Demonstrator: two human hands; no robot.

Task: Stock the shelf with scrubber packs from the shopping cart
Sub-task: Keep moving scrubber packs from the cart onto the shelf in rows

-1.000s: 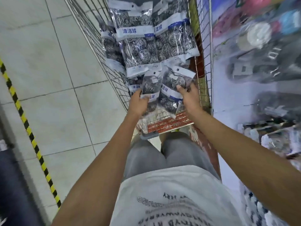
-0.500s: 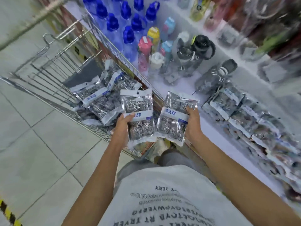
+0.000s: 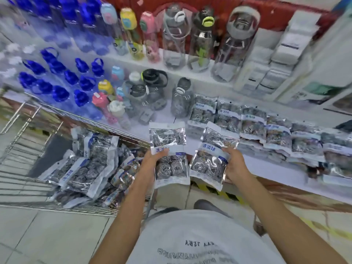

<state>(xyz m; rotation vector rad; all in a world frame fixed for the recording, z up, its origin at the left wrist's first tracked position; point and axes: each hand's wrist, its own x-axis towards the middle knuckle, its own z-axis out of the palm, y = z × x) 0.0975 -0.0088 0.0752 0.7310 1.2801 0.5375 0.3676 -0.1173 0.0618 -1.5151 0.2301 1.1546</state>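
Note:
My left hand [image 3: 152, 159] grips one clear scrubber pack [image 3: 168, 155] of steel-wool balls with a white and blue label. My right hand [image 3: 233, 164] grips a second scrubber pack [image 3: 211, 157], tilted a little to the right. Both packs hang in the air in front of the white shelf [image 3: 266, 164], just short of its front edge. Several more packs [image 3: 91, 164] lie heaped in the wire shopping cart [image 3: 22, 149] at the left. A row of stocked packs [image 3: 276, 130] lies along the shelf to the right.
Blue bottles [image 3: 62, 80], coloured children's bottles [image 3: 106, 101] and grey sports bottles [image 3: 152, 92] stand on the shelf behind the cart. An upper shelf [image 3: 190, 71] carries large clear bottles and white boxes [image 3: 282, 54]. Tiled floor [image 3: 47, 235] lies at lower left.
Both hands have lifted a pack each out of the cart and carried them right toward the shelf. My view has swung from the cart up to the shelves.

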